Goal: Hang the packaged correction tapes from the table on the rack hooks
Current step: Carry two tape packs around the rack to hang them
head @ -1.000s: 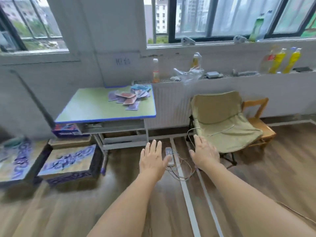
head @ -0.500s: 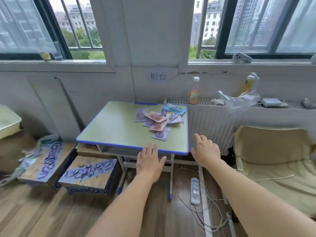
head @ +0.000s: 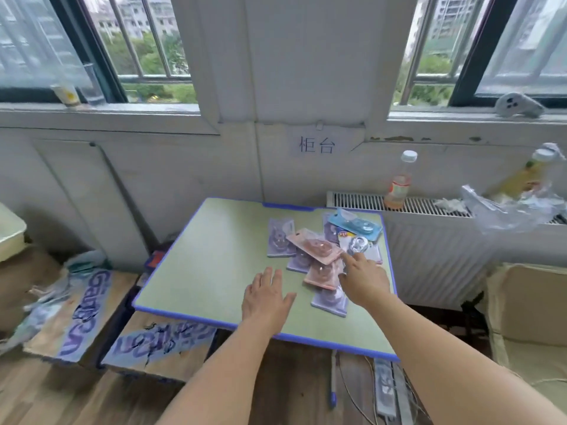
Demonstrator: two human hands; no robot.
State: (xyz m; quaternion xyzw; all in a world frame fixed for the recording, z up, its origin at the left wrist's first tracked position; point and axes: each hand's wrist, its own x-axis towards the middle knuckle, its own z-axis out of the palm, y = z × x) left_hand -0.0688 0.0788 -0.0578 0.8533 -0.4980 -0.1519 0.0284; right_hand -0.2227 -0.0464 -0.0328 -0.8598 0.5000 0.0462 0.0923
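R hand (head: 365, 279) was out over the pile, index finger extended fwd, tip at or just above the packs near the clear/white one; other fingers looked loosely bent, nothing held. Whether the fingertip actually touched a pack, couldn't tell. L hand (head: 266, 297) hovered flat over bare tabletop just left of the pile, fingers straight and slightly spread, thumb out to the side, holding nothing; contact w/ the table unclear.

Packaged correction tapes (head: 319, 256) lay in a loose overlapping heap on the right half of the table (head: 208, 259), toward its far-right corner. Purple pack (head: 279, 238) at the left of the heap, pink pack (head: 314, 245) tilted across the middle, a second pink one (head: 322, 274) below it, another purple pack (head: 329, 300) nearest the person, partly under the R hand's wrist. Blue pack (head: 356, 223) on top at the far right, clear-fronted pack (head: 359, 244) just below it.

Table was green-topped w/ blue edging, set against the wall under a paper sign (head: 316, 145). Radiator (head: 435, 240) stood to its right w/ a bottle (head: 399, 182) upright on top and crumpled clear plastic (head: 509, 207) further right. Printed cardboard boxes (head: 129, 338) sat on the wood floor left of and below the table. Power strip (head: 385, 391) and cables on the floor under the table's right side. No rack seen in this view.
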